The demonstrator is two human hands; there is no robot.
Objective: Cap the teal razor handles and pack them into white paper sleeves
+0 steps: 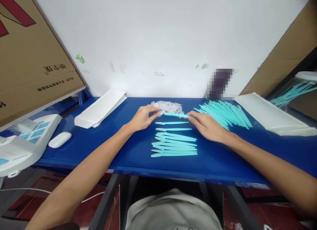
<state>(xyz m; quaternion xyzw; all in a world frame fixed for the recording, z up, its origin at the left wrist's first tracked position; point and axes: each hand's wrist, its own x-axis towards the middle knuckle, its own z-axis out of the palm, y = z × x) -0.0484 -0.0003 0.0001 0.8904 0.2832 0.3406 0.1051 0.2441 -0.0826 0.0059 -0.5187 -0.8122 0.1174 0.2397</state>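
Note:
A turquoise eyebrow razor (176,115) lies level in front of me, its handle end pinched between the thumb and forefinger of my right hand (205,124). My left hand (145,117) is closed at the fingertips on a small translucent razor cap (160,112), close to the razor's blade end. Just behind is the heap of translucent caps (169,106). Between my forearms several more eyebrow razors (174,145) lie in a rough column, handles pointing right. Beyond my right hand spreads a large pile of turquoise razors (224,112).
On the blue table (133,154) a white paper packet (101,107) lies at left and another packet (272,112) at right. A white earbud case (60,139) and a white scale (32,140) stand far left. A clear jar (294,91) holds razors. Cardboard (37,51) leans at left.

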